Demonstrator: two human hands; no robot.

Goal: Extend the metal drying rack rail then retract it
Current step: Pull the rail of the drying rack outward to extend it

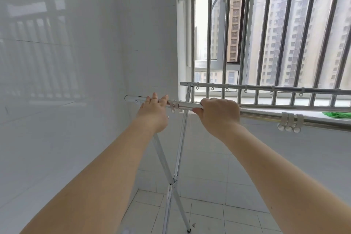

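The near metal rail (187, 104) of the drying rack runs from left of centre to the right edge at chest height. Its thinner inner tube (132, 99) sticks out to the left, its end close to the white wall. My left hand (154, 109) lies over that tube beside a white collar (173, 105), fingers stretched forward and slightly apart. My right hand (218, 113) is wrapped round the thicker rail just right of the collar. A second rail (266, 88) with small hooks runs parallel behind.
The rack's crossed legs (174, 176) stand on the tiled floor below my hands. White clips (288, 122) hang on the near rail at right. A barred window (266, 43) fills the upper right, a green item (336, 114) lies on its sill, and a glossy white wall (76, 62) closes the left.
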